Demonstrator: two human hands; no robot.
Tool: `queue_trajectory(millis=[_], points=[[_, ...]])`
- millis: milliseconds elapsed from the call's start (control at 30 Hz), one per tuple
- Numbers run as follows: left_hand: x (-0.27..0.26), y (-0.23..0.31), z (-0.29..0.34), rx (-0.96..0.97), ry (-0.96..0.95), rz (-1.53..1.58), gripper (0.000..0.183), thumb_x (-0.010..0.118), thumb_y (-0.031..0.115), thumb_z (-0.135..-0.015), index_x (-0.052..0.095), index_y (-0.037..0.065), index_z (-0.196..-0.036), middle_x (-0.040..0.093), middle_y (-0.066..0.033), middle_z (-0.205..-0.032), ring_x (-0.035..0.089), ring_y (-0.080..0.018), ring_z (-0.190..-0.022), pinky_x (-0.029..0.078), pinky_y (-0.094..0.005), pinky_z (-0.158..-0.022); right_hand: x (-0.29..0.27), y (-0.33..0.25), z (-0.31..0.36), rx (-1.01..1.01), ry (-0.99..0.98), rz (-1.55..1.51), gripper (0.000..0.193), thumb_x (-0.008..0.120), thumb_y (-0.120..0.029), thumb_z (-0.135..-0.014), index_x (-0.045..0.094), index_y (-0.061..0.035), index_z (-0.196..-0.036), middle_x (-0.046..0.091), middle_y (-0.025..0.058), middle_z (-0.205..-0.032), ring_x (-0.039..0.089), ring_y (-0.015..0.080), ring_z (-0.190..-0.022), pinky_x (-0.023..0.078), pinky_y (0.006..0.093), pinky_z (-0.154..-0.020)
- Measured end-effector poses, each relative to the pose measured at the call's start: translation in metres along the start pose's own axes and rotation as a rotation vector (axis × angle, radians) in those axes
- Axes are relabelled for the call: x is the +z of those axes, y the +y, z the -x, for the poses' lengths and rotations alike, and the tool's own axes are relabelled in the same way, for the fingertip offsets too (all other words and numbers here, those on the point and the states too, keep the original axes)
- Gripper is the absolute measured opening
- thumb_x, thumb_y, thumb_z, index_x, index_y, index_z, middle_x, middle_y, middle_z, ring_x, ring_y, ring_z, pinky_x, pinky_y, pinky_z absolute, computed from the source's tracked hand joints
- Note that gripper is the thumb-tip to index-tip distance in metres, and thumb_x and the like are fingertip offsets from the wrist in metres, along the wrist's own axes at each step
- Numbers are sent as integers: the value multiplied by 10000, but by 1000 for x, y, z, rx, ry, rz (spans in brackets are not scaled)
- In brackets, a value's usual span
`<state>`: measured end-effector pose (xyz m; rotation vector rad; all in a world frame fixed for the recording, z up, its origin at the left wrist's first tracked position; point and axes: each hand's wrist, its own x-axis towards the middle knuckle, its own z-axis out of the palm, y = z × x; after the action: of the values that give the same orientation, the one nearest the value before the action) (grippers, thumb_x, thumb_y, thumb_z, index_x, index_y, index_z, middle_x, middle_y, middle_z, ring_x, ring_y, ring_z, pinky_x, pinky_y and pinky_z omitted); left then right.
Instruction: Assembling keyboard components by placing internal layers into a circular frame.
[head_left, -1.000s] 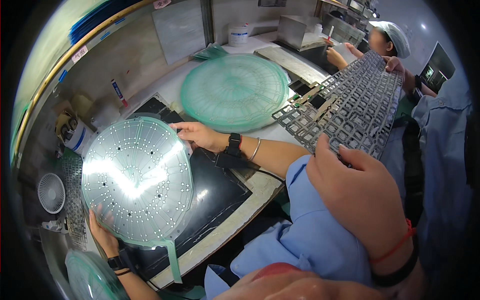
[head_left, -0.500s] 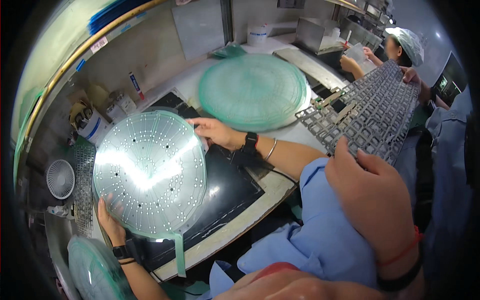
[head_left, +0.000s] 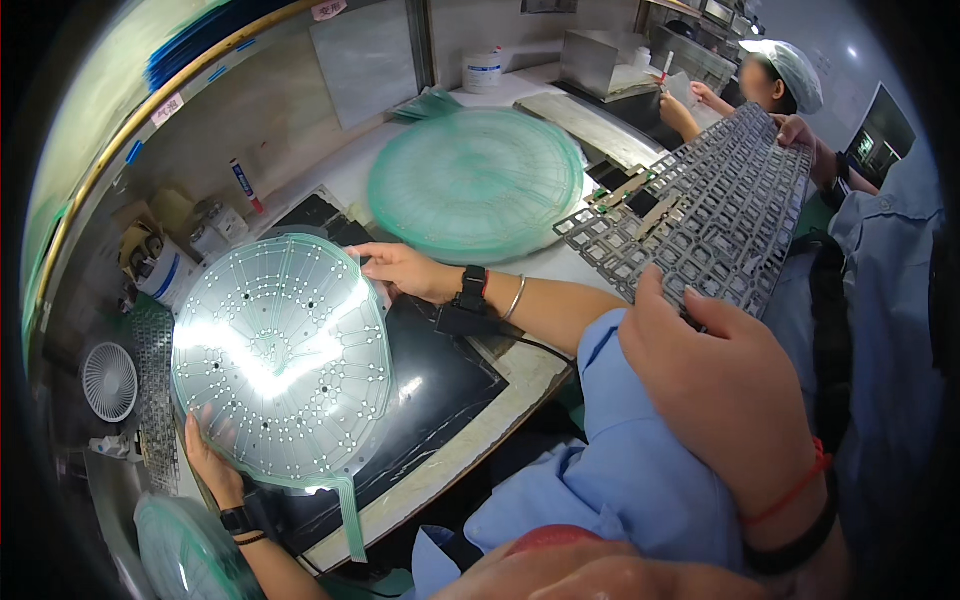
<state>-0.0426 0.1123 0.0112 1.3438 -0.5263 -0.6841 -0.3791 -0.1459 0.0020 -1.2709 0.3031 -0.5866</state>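
Observation:
My hands hold up a rounded, clear membrane circuit sheet (head_left: 300, 400) with green traces, many pale dots and bright glare across it. A narrow green ribbon tail (head_left: 350, 520) hangs from its lower edge. My left hand (head_left: 212, 465) grips the lower left rim, its fingers partly showing through the film. At the upper right rim, my right hand (head_left: 400, 272) pinches the edge between thumb and fingers. Beneath the sheet lies a glossy black work surface (head_left: 440, 385). Beyond my right wrist is a pile of similar green clear sheets (head_left: 475, 185).
At right, close by, a co-worker's hands (head_left: 720, 360) hold a dark keyboard frame panel (head_left: 700, 200). A capped person (head_left: 780, 80) works farther back. At left stand a white fan (head_left: 109, 382), a tool tub (head_left: 160, 270) and a marker (head_left: 246, 186). More sheets (head_left: 190, 550) lie lower left.
The surroundings have shifted left in view as the camera turned slightly. Both my hands keep the same hold on the sheet, which appears slightly lower and farther left.

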Motion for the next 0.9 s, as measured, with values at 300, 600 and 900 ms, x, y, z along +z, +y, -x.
queue_trajectory(millis=[300,600,900], points=[[1,0,2,19,35,-18,444,447,342,-930,440,57,-1271,560,-82,-1152,577,-185,-848,465,-303,-758,-1,3,1,-36,27,13,400,436,-117,-934,380,-57,-1326,579,18,-825,536,68,-642,462,222,-560],[-1,-2,1,12,43,-47,445,457,336,-927,438,53,-1270,557,-86,-1162,582,-191,-866,474,-295,-747,-1,5,1,-46,5,-3,388,450,-96,-921,405,-38,-1302,592,26,-819,548,67,-649,464,224,-540],[4,2,2,56,24,5,423,466,331,-922,466,32,-1222,570,-100,-1133,587,-197,-869,484,-307,-728,3,1,1,-6,-5,88,422,412,-145,-953,342,-75,-1363,537,19,-719,516,91,-604,468,247,-577]])
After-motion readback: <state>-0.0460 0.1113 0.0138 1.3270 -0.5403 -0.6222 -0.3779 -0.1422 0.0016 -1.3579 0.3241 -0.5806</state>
